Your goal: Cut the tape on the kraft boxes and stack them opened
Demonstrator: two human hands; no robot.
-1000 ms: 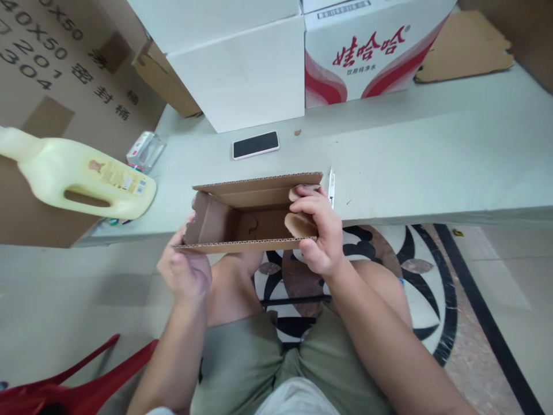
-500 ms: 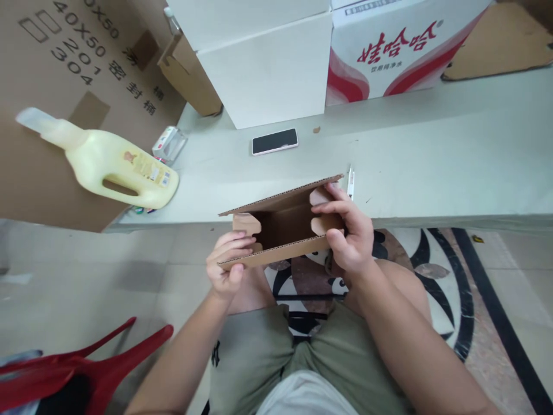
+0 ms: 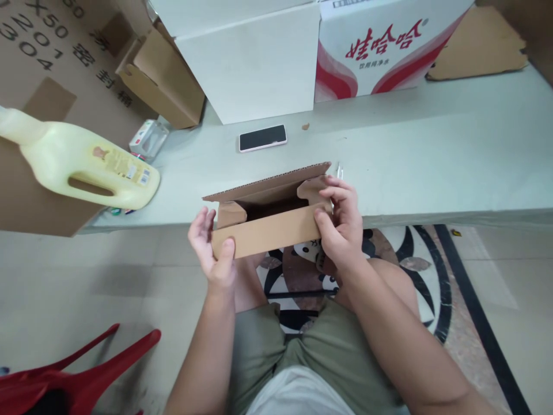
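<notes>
Between my hands, just off the table's front edge, is a small brown cardboard box [image 3: 268, 231] with its top open toward me. My left hand [image 3: 215, 249] grips its left end, thumb pressed on the near panel and fingers behind the side. At the right end my right hand [image 3: 343, 222] holds on, thumb on the near panel's corner and fingers by the side flap. The two short side flaps lean inward over the opening, and the far flap stands up behind them. The box's inside is dark. Partly hidden beyond my right fingers lies a thin white tool [image 3: 339, 170].
On the pale table [image 3: 389, 155] lies a phone [image 3: 262, 138]. White cartons [image 3: 250, 69] and a tall brown box [image 3: 166, 80] stand behind it. A yellow jug-like bottle [image 3: 93, 164] is at the left, near a clear small pack [image 3: 149, 139]. A red chair [image 3: 86, 374] stands lower left.
The box has tilted so its near panel faces me more, and its side flaps have folded further inward. My left fingers have shifted outward round its end. The view has moved slightly.
</notes>
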